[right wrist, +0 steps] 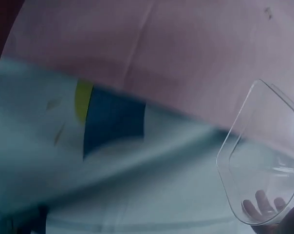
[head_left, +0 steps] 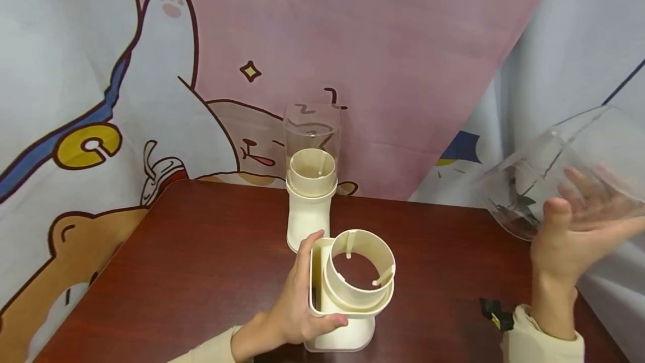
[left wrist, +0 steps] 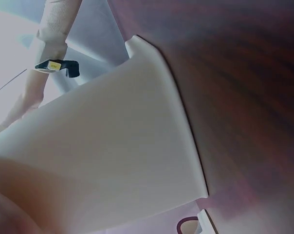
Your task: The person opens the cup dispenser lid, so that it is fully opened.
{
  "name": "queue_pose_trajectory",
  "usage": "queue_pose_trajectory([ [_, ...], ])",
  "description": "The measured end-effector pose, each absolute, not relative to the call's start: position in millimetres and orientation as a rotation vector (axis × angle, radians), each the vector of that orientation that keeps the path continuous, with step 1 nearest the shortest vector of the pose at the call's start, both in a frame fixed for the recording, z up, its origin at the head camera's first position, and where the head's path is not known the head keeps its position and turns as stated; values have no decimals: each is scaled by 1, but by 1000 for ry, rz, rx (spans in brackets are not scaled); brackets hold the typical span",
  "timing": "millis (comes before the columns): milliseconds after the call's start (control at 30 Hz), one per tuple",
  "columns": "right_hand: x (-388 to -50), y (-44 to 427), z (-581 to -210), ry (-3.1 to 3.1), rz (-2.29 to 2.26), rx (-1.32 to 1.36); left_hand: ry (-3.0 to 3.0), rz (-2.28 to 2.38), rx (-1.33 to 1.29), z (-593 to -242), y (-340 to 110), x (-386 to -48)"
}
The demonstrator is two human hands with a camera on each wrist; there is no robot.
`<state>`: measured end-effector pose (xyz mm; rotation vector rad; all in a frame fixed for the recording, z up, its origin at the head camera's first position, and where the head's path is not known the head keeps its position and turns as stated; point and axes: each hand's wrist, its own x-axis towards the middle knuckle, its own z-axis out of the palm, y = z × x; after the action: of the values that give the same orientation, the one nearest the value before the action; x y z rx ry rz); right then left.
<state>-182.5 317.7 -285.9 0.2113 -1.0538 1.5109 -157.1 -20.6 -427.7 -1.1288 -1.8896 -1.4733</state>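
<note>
My left hand (head_left: 294, 307) grips a cream plastic dispenser base (head_left: 347, 332) from its left side, fingers at the back and thumb at the front. The base stands upright, with a round open collar on top and a slot-like recess beside it. Up close, its smooth wall (left wrist: 103, 141) fills much of the left wrist view. At the far right my right hand (head_left: 564, 245) holds a clear plastic container (head_left: 524, 184), tilted in the air. Fingers show through its wall, and in the right wrist view the container's rim (right wrist: 225, 190) is visible. Exactly where the palm touches is hard to see.
Behind the held base stands a second cream base (head_left: 309, 212) with a clear container (head_left: 312, 119) upright on it. Both bases are on a dark red-brown table (head_left: 211, 262). A printed cartoon cloth (head_left: 403, 60) hangs behind the table's back edge.
</note>
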Motion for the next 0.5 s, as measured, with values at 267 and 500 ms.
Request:
queue_pose_trajectory([
  [267, -192, 364, -305, -1201, 1376, 11, -1902, -1456, -1109, -427, -21, -158],
  [500, -212, 395, -332, -1326, 1306, -125, -1914, -1479, -1116, -427, -21, -157],
])
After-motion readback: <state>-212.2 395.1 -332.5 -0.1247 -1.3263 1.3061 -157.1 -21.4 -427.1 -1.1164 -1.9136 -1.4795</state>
